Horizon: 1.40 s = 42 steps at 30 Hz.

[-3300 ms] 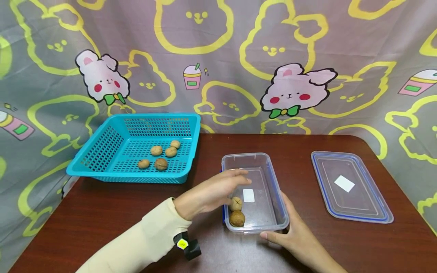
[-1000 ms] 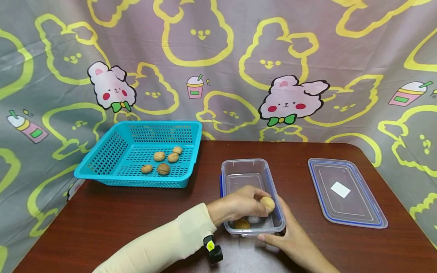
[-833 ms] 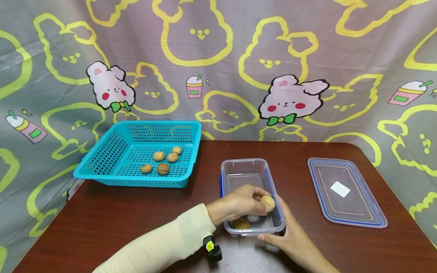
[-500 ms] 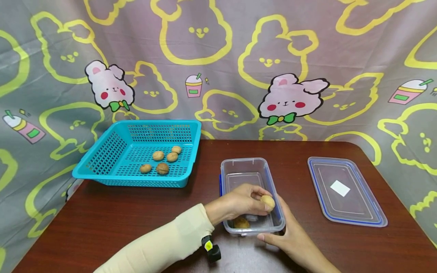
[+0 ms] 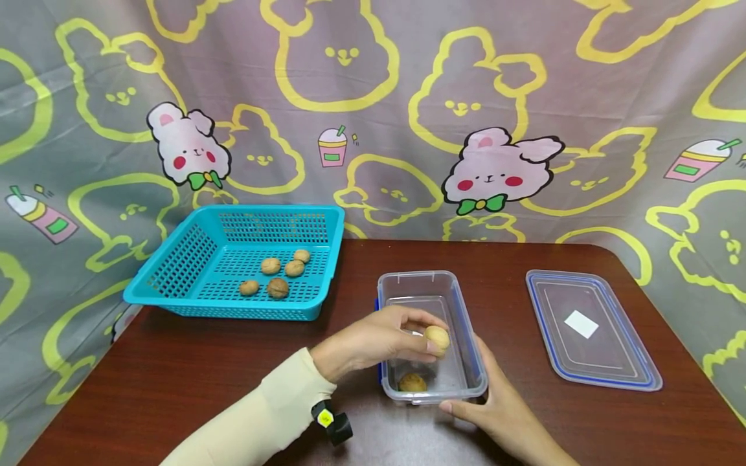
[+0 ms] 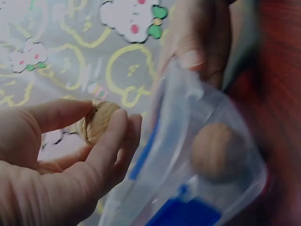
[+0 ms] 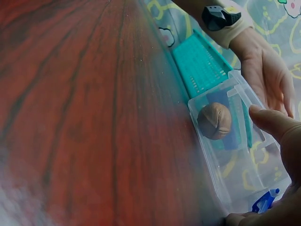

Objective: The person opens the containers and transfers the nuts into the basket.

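Note:
My left hand (image 5: 381, 340) pinches a pale walnut (image 5: 437, 340) between thumb and fingers, over the opening of a clear plastic food container (image 5: 460, 310). The left wrist view shows the same walnut (image 6: 100, 121) at the fingertips, clear of the container wall. A darker walnut (image 5: 412, 382) lies in the container's near left corner; the right wrist view shows this walnut (image 7: 215, 121) through the plastic. My right hand (image 5: 495, 404) grips the container's near right corner, thumb at the front and fingers along the right side. Part of the container floor is hidden behind my left hand.
A turquoise plastic basket (image 5: 233, 310) with several walnuts (image 5: 278, 288) stands at the back left. The container's blue-sealed lid (image 5: 612, 336) lies flat on the brown table (image 5: 233, 388) at the right. A patterned curtain (image 5: 384, 116) hangs behind the table.
My left hand first reached into the container and took up the pale walnut near its right wall. It has since drawn back left with that walnut. The right hand keeps its grip.

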Tool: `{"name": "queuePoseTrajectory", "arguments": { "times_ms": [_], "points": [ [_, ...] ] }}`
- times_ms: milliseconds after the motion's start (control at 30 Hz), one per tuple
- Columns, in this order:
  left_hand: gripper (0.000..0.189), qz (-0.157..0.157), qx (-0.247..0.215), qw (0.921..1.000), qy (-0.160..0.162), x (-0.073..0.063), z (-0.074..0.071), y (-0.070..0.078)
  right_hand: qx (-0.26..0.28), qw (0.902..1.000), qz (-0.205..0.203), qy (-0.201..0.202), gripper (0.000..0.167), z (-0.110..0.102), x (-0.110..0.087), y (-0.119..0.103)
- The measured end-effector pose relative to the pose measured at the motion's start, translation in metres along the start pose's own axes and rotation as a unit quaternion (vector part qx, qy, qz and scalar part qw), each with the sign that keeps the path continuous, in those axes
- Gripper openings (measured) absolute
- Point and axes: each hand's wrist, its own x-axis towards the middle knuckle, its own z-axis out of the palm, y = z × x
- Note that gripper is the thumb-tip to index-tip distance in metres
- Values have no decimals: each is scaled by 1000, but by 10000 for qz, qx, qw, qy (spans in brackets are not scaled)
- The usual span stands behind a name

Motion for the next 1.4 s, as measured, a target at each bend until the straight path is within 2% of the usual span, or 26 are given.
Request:
{"name": "queuePoseTrajectory", "arguments": {
  "times_ms": [100,300,400,567,767,900,1100,1300,1400],
  "points": [
    [43,79,54,9999,46,-13,-12,6,5,10000,10,34,114,0,0,0],
    [46,380,191,9981,435,-45,-41,18,-101,9998,104,96,115,1,1,-1],
    [50,508,387,9960,617,-61,-59,24,-201,9996,201,91,116,0,1,-2],
    [54,604,571,9903,1111,-90,-93,36,-219,9993,288,58,117,0,1,-3],
    [59,718,399,9811,1749,-120,-135,40,-302,9990,308,65,117,0,0,-4],
    [56,728,173,9761,2038,-137,-162,39,-286,9991,299,60,117,0,1,-4],
    [33,751,166,9758,2046,-154,-198,38,-278,9991,324,70,116,0,1,-4],
    [38,730,55,9792,1892,-164,-231,35,-277,9991,313,60,116,1,1,-4],
    [40,612,37,9789,1950,-167,-244,34,-266,9991,327,61,116,1,1,-4]
  ]
}}
